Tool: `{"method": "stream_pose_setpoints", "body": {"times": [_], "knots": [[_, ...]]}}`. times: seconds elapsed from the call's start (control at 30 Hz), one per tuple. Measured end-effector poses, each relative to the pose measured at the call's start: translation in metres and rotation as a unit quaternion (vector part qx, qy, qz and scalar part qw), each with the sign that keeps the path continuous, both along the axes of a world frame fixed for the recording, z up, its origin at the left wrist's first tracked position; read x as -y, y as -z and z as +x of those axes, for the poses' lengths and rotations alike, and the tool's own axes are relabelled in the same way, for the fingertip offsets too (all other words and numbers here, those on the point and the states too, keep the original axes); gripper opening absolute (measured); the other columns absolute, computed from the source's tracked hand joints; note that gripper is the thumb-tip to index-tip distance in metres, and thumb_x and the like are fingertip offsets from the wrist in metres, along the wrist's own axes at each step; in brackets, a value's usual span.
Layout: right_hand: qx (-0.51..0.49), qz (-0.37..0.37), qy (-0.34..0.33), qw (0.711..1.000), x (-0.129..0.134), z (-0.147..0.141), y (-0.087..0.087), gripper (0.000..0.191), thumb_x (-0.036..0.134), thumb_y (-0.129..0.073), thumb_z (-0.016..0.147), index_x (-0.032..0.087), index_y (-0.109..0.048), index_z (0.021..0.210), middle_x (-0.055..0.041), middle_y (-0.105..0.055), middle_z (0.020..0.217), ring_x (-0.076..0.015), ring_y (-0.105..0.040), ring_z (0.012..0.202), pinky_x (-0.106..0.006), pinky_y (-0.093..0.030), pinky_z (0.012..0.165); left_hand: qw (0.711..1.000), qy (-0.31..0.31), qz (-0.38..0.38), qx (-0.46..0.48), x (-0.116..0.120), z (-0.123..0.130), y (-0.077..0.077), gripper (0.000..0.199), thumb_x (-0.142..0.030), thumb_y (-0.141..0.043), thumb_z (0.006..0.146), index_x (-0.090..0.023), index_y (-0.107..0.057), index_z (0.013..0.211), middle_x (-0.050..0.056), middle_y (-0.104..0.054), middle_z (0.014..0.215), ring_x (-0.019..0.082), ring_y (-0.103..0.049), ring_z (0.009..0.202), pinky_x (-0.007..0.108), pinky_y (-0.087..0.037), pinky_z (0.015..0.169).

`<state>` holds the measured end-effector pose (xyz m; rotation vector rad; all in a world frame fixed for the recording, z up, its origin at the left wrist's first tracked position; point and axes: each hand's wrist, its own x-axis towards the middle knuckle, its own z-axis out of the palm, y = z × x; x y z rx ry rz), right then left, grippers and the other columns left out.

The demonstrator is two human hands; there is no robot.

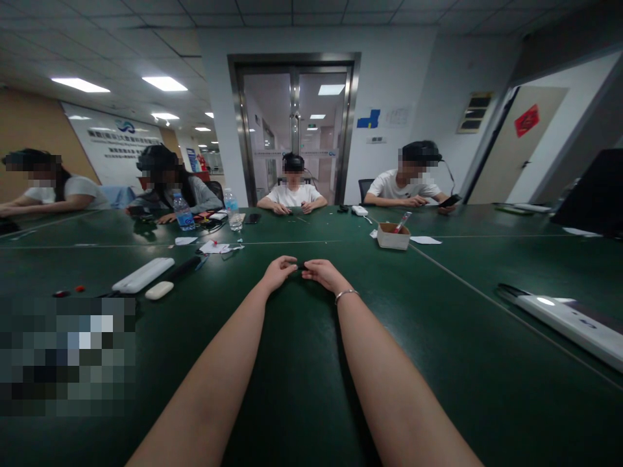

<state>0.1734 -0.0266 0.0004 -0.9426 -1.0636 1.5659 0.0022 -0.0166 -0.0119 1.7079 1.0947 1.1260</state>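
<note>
Both my arms stretch forward over the dark green table (302, 363). My left hand (280, 272) and my right hand (325, 274) face each other near the middle, fingertips almost meeting. Between them is a small dark object (301, 266), too small to name. The fingers of each hand are pinched together at its ends. A thin bracelet (346, 294) circles my right wrist.
On the left lie a white power bank (143, 275) and a white oval case (159, 290). Bottles (183, 213) and papers (219, 247) stand or lie beyond. A small box (393, 237) holds a pen. A white device (574, 321) is at right. Several people sit across.
</note>
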Motion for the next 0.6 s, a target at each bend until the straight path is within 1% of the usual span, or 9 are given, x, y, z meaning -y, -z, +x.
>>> {"method": "stream_pose_setpoints", "body": {"times": [0.17, 0.23, 0.33, 0.47, 0.53, 0.6], "knots": [[0.009, 0.000, 0.002, 1.000, 0.0010, -0.0007, -0.0008, 0.008, 0.004, -0.058, 0.077, 0.007, -0.060, 0.070, -0.0053, -0.060, 0.059, -0.0118, -0.062, 0.056, -0.023, -0.056, 0.060, 1.000, 0.000, 0.027, 0.017, 0.0020, 0.0000, -0.0022, 0.037, -0.023, -0.068, 0.063, -0.015, -0.061, 0.099, 0.006, -0.064, 0.087, 0.015, -0.059, 0.080, 0.030, -0.045, 0.074], [0.010, 0.003, 0.000, 1.000, 0.0008, -0.0005, -0.0003, 0.007, 0.004, -0.060, 0.076, 0.007, -0.061, 0.070, -0.0057, -0.061, 0.059, -0.0119, -0.062, 0.055, -0.023, -0.056, 0.059, 0.999, 0.000, 0.029, 0.019, 0.0019, 0.0001, -0.0023, 0.038, -0.019, -0.069, 0.062, -0.014, -0.061, 0.099, 0.006, -0.064, 0.088, 0.015, -0.059, 0.081, 0.031, -0.045, 0.076], [0.005, 0.007, -0.005, 1.000, 0.0001, 0.0000, 0.0007, 0.005, 0.005, -0.063, 0.074, 0.006, -0.061, 0.070, -0.0063, -0.061, 0.061, -0.0121, -0.063, 0.056, -0.023, -0.056, 0.059, 0.999, -0.001, 0.028, 0.017, 0.0014, -0.0002, -0.0019, 0.040, -0.017, -0.069, 0.061, -0.014, -0.061, 0.100, 0.006, -0.064, 0.089, 0.015, -0.059, 0.080, 0.032, -0.046, 0.077], [-0.001, 0.004, -0.003, 1.000, 0.0005, -0.0001, 0.0003, 0.005, 0.005, -0.063, 0.075, 0.006, -0.061, 0.071, -0.0062, -0.061, 0.062, -0.0120, -0.063, 0.055, -0.023, -0.056, 0.059, 0.999, 0.001, 0.029, 0.025, 0.0014, -0.0001, -0.0027, 0.039, -0.015, -0.069, 0.061, -0.014, -0.060, 0.099, 0.007, -0.063, 0.091, 0.015, -0.059, 0.084, 0.031, -0.045, 0.079], [-0.002, 0.000, -0.001, 1.000, 0.0013, -0.0003, -0.0006, 0.005, 0.005, -0.062, 0.076, 0.006, -0.061, 0.071, -0.0062, -0.061, 0.060, -0.0119, -0.063, 0.055, -0.023, -0.056, 0.059, 0.999, 0.003, 0.013, 0.029, 0.0011, 0.0007, -0.0034, 0.041, -0.018, -0.070, 0.061, -0.014, -0.060, 0.101, 0.008, -0.063, 0.093, 0.016, -0.059, 0.087, 0.029, -0.045, 0.078], [-0.001, 0.000, -0.001, 1.000, 0.0021, -0.0005, -0.0015, 0.005, 0.004, -0.061, 0.077, 0.006, -0.061, 0.072, -0.0063, -0.061, 0.060, -0.0116, -0.062, 0.055, -0.023, -0.056, 0.059, 1.000, 0.003, -0.019, 0.021, 0.0006, 0.0018, -0.0038, 0.040, -0.027, -0.068, 0.065, -0.014, -0.059, 0.101, 0.009, -0.063, 0.096, 0.017, -0.059, 0.086, 0.028, -0.046, 0.072]]}}
